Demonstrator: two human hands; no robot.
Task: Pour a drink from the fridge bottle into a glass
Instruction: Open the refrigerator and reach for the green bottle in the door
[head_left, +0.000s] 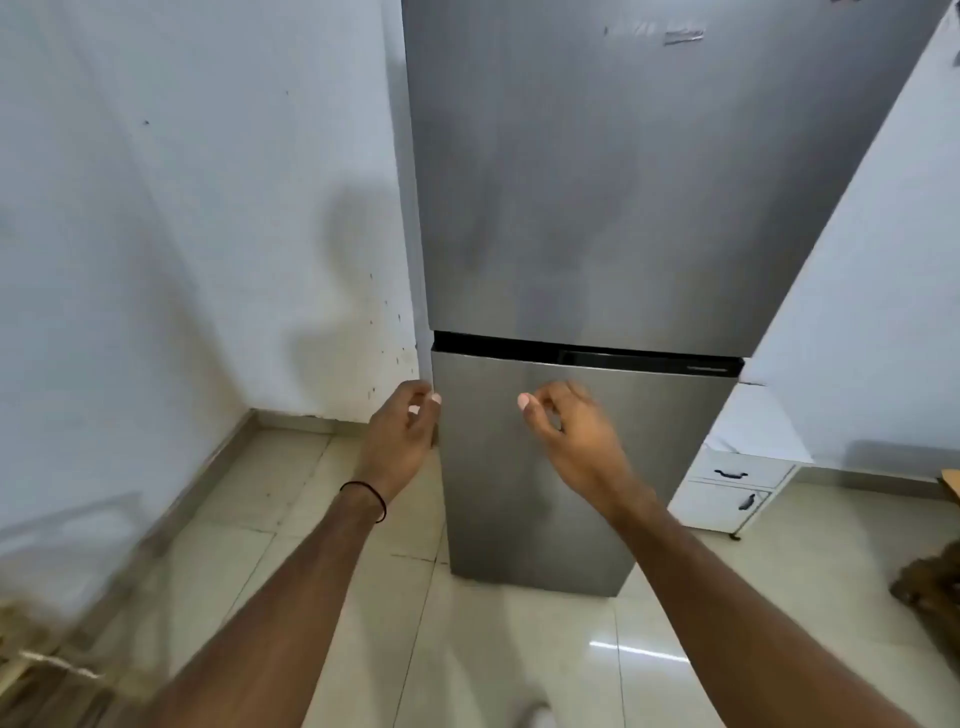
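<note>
A steel two-door fridge (582, 208) is being faced, both doors shut, so the bottle and glass named in the task are not being shown anywhere; the bottle is presumably being kept behind one of these doors. The left hand (400, 431) is being held at the left edge of the lower door (519, 467), fingers loosely curled and nothing being gripped; whether the fingertips are touching the door edge cannot be told through the blur. That placement is judged to be for hooking the edge and pulling the door open. The right hand (566, 436) is being held in front of the same door, fingers half curled and empty, likely being kept ready to reach inside. The dark recessed strip (587, 356) between the doors is being left untouched. A white drawer unit (732, 488) is being seen standing beside the fridge on the tiled floor (519, 649). The task is judged to be at its very beginning.
</note>
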